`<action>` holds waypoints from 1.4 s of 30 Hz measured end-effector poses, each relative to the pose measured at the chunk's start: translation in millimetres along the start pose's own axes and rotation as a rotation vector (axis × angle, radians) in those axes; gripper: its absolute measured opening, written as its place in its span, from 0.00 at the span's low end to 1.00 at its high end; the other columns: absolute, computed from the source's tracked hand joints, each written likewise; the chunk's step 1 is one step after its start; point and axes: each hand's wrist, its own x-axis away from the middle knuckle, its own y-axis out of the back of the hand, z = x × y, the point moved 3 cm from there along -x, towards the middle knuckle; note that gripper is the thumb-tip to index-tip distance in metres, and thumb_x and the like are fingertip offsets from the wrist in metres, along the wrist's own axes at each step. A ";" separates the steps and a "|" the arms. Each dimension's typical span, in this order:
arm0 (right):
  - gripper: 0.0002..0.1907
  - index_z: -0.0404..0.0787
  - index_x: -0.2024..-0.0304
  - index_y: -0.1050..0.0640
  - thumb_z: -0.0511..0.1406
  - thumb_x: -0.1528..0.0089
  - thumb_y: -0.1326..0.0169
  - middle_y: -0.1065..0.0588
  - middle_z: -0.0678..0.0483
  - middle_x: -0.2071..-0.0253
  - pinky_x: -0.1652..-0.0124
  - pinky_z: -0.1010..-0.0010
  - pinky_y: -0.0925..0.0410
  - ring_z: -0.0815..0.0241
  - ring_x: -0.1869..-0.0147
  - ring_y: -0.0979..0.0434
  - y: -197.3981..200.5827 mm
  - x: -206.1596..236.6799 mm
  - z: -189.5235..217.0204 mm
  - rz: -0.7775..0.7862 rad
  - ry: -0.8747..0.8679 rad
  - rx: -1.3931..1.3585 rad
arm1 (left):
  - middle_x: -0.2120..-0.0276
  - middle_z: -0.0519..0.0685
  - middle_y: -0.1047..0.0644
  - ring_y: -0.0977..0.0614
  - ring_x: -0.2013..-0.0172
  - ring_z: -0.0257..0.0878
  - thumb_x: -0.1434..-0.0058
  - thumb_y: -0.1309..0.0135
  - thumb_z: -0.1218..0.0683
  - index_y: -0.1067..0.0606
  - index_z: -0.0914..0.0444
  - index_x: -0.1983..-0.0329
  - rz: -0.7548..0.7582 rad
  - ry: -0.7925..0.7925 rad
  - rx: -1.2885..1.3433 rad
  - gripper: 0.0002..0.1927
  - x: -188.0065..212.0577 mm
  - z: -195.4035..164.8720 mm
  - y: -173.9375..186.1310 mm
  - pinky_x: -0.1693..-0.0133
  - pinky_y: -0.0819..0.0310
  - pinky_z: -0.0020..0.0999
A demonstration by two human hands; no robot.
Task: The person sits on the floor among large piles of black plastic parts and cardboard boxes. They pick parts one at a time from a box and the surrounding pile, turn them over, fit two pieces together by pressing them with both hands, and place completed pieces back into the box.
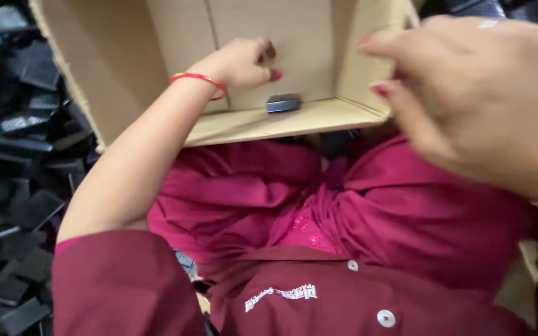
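One small dark block (283, 102), rounded at the corners and faintly glossy on top, lies on the floor of an open cardboard box (126, 56), close to the box's near wall and a little right of centre. It looks rigid and light, probably moulded plastic with a smooth skin that could slide against fingertips; a pinch across its two short ends seems the surest hold, since its low profile leaves little to grip from above.

Just above and left of the block, the left hand (244, 62) hangs inside the box with its fingers curled into a loose fist; nothing can be seen inside the curl, and it does not touch the block. A thin orange bangle (199, 79) circles that wrist. The right hand (481, 93), blurred and close to the lens, has its fingers spread slightly apart and empty, fingertips at or just beside the box's right wall; whether they touch the cardboard cannot be told.

The box rests tilted against the person's lap, draped in magenta cloth (368, 205) under a maroon buttoned shirt (319, 298). Far left, a heap of flat black pieces (20, 155) covers the floor.
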 end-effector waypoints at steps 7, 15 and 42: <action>0.14 0.42 0.48 0.19 0.38 0.36 0.41 0.24 0.53 0.67 0.69 0.63 0.32 0.52 0.69 0.23 -18.1 -57.8 9.2 0.114 0.042 -0.011 | 0.39 0.59 0.27 0.25 0.40 0.56 0.50 0.38 0.30 0.35 0.60 0.31 0.432 0.169 -0.267 0.49 -29.0 35.9 -51.5 0.41 0.30 0.49; 0.28 0.39 0.45 0.25 0.45 0.43 0.40 0.23 0.49 0.64 0.65 0.59 0.29 0.47 0.60 0.20 -68.5 -53.7 -12.1 0.370 0.117 -0.169 | 0.49 0.64 0.21 0.20 0.47 0.58 0.47 0.39 0.31 0.33 0.64 0.33 0.342 -0.162 -0.139 0.48 -83.7 37.5 -127.5 0.44 0.28 0.47; 0.13 0.45 0.60 0.21 0.44 0.39 0.35 0.24 0.51 0.72 0.59 0.53 0.31 0.48 0.65 0.22 -111.5 -149.7 -21.1 -0.079 0.146 0.164 | 0.48 0.50 0.22 0.18 0.52 0.43 0.35 0.40 0.57 0.29 0.62 0.40 -1.234 -0.358 1.994 0.21 204.3 91.9 -96.2 0.54 0.22 0.38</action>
